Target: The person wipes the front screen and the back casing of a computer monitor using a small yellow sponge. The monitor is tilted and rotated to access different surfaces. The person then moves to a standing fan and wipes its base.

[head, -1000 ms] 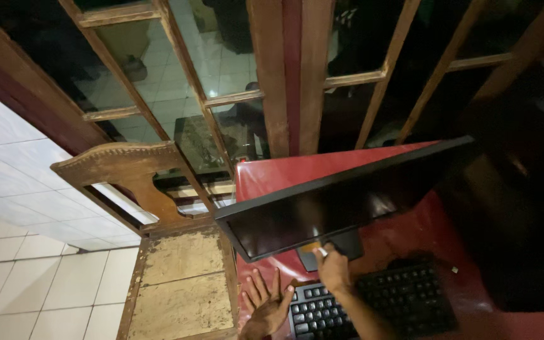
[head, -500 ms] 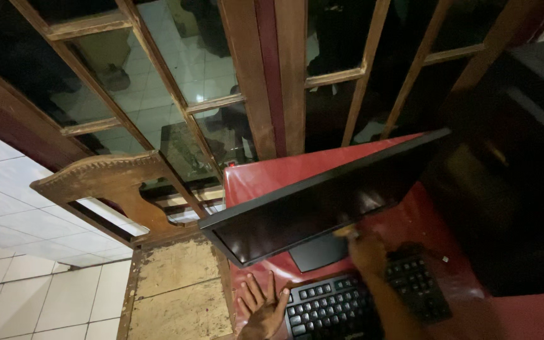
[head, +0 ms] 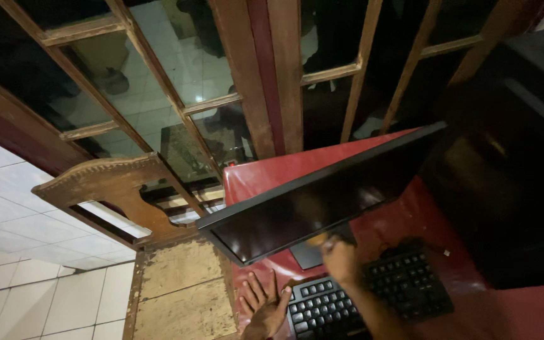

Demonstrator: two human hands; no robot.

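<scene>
Biggest thing ahead of my hands is the wooden-framed glass door point(head: 240, 94), its panes reflecting pale floor tiles, standing well beyond my fingertips. Out past my left hand is the white tiled floor point(head: 26, 289). Under both hands runs the red table point(head: 423, 214), its cloth-like top bare beyond my right wrist. Just beside my left hand, off the table's edge, sits the wooden chair point(head: 177, 289), worn pale seat nearest my palm, carved back point(head: 105, 179) further away. No boxes, trays or bowls show anywhere near my hands, so nothing is holding anything else.

Now the black monitor point(head: 322, 201): it hangs tilted right above my right hand, dark screen facing down toward me, its lower edge just over my knuckles. The monitor stand base point(head: 310, 255) lies flat on the table, touching or nearly touching my right hand on the thumb side. The black keyboard point(head: 366, 296) lies beneath my right forearm, between my two hands and out to the right.

My right hand point(head: 340, 258) is up at the monitor's bottom edge, blurred, fingers bunched around something small and yellowish at the tips; I cannot tell what it is or how firm the pinch is. My left hand point(head: 264, 308) is flat on the red table, fingers spread wide, palm down, just beside the keyboard's left end. A tiny pale scrap point(head: 446, 253) lies on the table well off to the right of my right hand.
</scene>
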